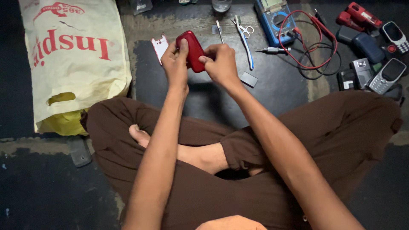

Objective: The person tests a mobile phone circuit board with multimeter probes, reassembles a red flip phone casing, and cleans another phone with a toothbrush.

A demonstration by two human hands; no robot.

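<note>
The left hand (175, 59) and right hand (220, 63) both grip a red phone (194, 50), held up between them above the dark floor mat (272, 89), left thumb pressed on its back. Just left of the left hand lies a white phone frame (159, 46). Beyond the right hand lie a toothbrush (245, 40), small scissors (246, 30) and a blue multimeter (272, 19); farther right, several old phones (385, 74). A yellow plastic bag (72, 59) sits well left.

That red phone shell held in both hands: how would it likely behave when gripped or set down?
The red phone shell looks glossy, so probably slippery; both the left hand and right hand pinch its edges. It seems thin and small, likely light. Its rounded back suggests it may rock on the dark mat rather than roll.
</note>
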